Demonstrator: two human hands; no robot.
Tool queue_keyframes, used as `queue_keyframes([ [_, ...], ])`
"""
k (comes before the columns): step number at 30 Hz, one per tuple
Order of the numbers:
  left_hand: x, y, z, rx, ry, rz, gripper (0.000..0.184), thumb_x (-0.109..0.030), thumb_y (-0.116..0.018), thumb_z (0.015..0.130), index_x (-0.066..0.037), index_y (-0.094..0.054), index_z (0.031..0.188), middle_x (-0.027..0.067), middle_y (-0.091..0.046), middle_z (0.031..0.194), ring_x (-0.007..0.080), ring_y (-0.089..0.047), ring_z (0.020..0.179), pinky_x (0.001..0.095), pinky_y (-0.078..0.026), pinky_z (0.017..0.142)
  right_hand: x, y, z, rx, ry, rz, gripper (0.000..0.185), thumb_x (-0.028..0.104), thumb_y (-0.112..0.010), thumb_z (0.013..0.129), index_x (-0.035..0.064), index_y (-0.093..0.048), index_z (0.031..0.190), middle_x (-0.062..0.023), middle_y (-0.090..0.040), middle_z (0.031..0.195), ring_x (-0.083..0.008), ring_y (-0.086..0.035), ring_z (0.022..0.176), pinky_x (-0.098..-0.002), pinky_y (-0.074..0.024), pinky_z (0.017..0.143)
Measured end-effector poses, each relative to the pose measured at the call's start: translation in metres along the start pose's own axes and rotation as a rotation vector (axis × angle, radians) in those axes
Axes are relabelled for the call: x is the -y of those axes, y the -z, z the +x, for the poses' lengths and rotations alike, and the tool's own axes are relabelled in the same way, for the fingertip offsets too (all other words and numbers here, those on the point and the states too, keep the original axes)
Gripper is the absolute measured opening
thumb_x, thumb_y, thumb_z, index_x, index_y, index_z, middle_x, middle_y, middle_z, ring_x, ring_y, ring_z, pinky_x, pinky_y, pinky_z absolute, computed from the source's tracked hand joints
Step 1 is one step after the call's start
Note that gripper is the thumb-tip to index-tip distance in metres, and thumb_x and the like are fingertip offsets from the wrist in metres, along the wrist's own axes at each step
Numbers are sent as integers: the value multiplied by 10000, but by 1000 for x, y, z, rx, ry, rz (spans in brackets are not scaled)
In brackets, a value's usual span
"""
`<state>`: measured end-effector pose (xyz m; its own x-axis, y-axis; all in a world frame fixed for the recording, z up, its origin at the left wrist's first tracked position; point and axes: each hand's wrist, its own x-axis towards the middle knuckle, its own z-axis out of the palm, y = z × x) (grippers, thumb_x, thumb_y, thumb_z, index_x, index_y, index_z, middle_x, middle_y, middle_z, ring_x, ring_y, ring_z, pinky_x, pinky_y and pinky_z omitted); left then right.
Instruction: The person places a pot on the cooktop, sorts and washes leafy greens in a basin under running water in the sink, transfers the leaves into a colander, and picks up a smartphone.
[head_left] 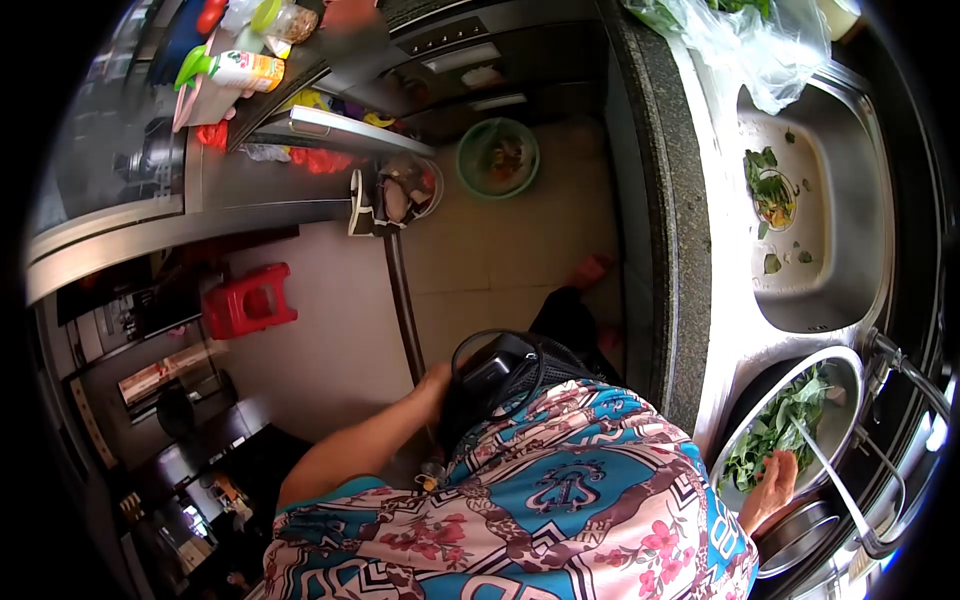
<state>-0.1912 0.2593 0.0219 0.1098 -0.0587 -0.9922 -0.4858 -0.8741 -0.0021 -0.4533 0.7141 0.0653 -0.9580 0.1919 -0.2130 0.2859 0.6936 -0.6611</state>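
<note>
Right hand, lower right of head view: fingers part-curled at the leafy greens in the bowl. I can't tell if it grips any. Left hand, centre: partly hidden at the black bag; opening and hold unclear to me. Sink upper right.

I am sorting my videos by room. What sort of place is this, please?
Probably a home kitchen: the sink has leaf scraps in it, and a bowl of greens is beside it.
</note>
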Motion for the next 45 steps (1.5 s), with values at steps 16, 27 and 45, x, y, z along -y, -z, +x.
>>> queue_keyframes([
  [16, -3, 32, 54, 104, -153, -71, 317, -294, -487, 869, -3, -604, 914, 137, -623, 872, 270, -619, 724, 402, -529, 647, 7, -16, 8, -28, 10, 89, 301, 69, -605, 815, 17, -567, 1109, -83, -630, 990, -145, -594, 868, -239, -474, 691],
  [27, -107, 7, 67, 158, -394, 866, 360, -347, -525, 880, 8, -588, 877, 137, -616, 722, 217, -623, 633, 301, -518, 581, 40, -26, 94, -43, 79, -242, 619, 420, -598, 773, 51, -469, 1253, -223, -384, 1324, -341, -354, 1242, -398, -293, 1025],
  [45, -116, -141, -32, 458, -394, 1727, 251, -51, -669, 730, 57, -631, 954, 97, -659, 825, 119, -605, 746, 242, -481, 681, -23, -11, 25, -60, 114, -136, 196, -26, -563, 634, 8, -606, 821, -136, -581, 815, -293, -565, 825, -373, -475, 730],
])
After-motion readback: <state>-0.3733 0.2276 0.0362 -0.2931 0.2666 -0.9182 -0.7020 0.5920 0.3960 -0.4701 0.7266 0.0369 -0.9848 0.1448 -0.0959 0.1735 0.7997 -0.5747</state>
